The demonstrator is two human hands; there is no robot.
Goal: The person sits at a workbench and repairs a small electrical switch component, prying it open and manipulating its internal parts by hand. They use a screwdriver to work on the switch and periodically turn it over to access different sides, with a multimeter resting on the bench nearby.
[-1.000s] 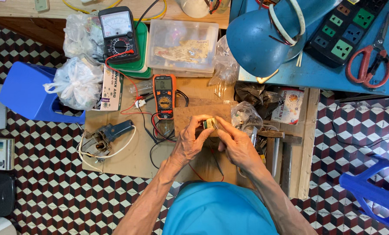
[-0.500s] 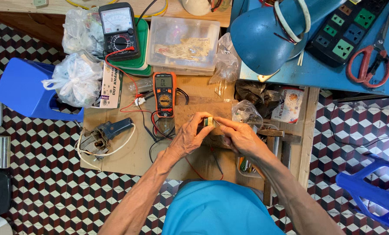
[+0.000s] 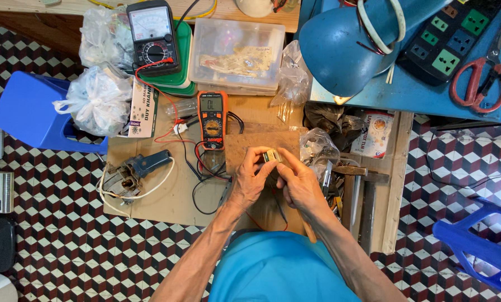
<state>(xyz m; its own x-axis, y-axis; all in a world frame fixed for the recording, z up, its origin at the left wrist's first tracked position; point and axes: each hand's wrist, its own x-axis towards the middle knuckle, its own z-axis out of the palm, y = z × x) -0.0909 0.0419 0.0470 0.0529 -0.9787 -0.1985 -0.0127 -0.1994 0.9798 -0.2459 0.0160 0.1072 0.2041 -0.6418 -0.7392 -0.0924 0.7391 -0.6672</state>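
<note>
Metallic small part [image 3: 271, 156] pinched between left hand [image 3: 249, 180]; right hand [image 3: 298, 182] fingertips.

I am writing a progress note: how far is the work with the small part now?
Prepared: the orange meter is switched on, its leads lying on the board. In hand: both the left hand and right hand pinch a small part. Left: the leads do not yet touch it.
</note>
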